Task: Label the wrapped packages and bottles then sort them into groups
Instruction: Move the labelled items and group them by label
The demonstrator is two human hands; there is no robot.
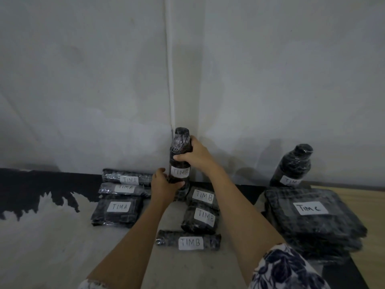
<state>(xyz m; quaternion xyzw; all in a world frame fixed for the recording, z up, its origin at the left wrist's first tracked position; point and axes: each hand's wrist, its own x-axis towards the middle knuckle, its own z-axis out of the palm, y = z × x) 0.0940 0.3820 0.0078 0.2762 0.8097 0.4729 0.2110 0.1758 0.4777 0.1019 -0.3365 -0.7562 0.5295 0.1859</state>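
Two grips are holding one wrapped bottle (179, 142) upright in front of the wall corner (170, 80), at the rear of the middle group. The right grip (193, 154) is reaching in from the lower right on an outstretched arm with a floral sleeve (287, 268); its fingers are curling round the bottle's upper body just below the cap, thumb toward the camera. The left grip (164, 185) is extending from the lower left and wrapping round the bottle's lower body, just beneath the white label (180, 172) reading TIMB. Both grips are closing firmly on the bottle. The bottle's base is partly hidden, so contact with the grey surface (62, 247) cannot be confirmed.

Three packages marked TIMB are lying just in front of the bottle: one (203, 197) beside its base, one (201, 220) below that, one (188, 240) nearest the camera. Three packages marked TIMA (116, 211) are sitting in a group to the left. A stack of flat packages marked TIM C (312, 217) is lying to the right, with a second wrapped bottle (293, 165) standing behind it against the wall.
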